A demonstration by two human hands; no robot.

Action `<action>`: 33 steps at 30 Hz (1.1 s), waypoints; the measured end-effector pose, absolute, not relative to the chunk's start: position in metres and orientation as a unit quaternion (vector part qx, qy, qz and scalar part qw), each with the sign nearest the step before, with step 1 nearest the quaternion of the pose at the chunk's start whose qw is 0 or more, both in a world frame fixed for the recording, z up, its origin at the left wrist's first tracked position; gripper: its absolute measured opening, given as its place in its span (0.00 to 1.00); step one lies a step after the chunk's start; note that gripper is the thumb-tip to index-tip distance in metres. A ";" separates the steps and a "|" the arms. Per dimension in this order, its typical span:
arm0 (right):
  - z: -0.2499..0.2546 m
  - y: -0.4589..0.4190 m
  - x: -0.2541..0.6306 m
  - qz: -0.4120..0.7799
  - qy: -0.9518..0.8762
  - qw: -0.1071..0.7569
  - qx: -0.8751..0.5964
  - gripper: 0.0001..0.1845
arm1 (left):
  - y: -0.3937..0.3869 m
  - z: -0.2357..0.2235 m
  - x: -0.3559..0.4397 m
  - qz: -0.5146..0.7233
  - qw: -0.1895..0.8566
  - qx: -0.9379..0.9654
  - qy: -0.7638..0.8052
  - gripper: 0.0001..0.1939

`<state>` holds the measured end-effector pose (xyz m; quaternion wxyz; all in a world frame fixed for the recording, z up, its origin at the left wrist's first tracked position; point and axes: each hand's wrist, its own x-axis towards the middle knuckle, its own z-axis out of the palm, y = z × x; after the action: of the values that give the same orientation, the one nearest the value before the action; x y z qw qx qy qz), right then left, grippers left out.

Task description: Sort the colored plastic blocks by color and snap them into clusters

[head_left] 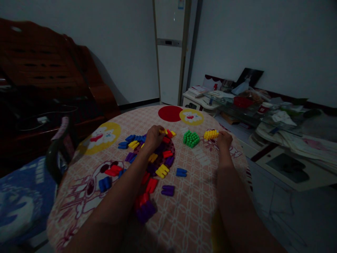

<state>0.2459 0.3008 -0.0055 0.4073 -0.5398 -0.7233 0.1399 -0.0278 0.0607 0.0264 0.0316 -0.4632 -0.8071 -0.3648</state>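
My right hand pinches the near end of a yellow cluster of joined plastic building blocks at the right of the table. Just left of that stands a green cluster of blocks, untouched. Over the far side of the loose pile, the fingers of my left hand close on a yellow building block, partly hidden by them. A red block lies right beside those fingertips. Loose pronged blocks in blue, purple, yellow and red are scattered around my left forearm, which covers some.
A patterned cloth covers the round table. A chair with a blue cover stands at the left, before a wooden bench. To the right is a cluttered glass-topped cabinet. A tall white unit stands behind.
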 end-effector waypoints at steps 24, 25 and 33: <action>0.079 0.169 0.170 0.450 -0.836 0.300 -0.095 0.11 | 0.040 0.063 0.028 -0.630 -0.288 -0.416 -0.589 0.23; 0.081 0.171 0.174 0.450 -0.839 0.290 -0.099 0.10 | 0.041 0.062 0.030 -0.623 -0.293 -0.420 -0.592 0.23; 0.074 0.236 0.243 0.466 -0.751 0.312 -0.349 0.10 | 0.045 0.054 0.025 -0.610 -0.276 -0.441 -0.598 0.24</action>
<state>0.2427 0.2364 0.0744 0.3122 -0.3493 -0.7506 0.4659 0.0254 0.0454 0.0544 -0.2764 -0.4406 -0.5975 -0.6103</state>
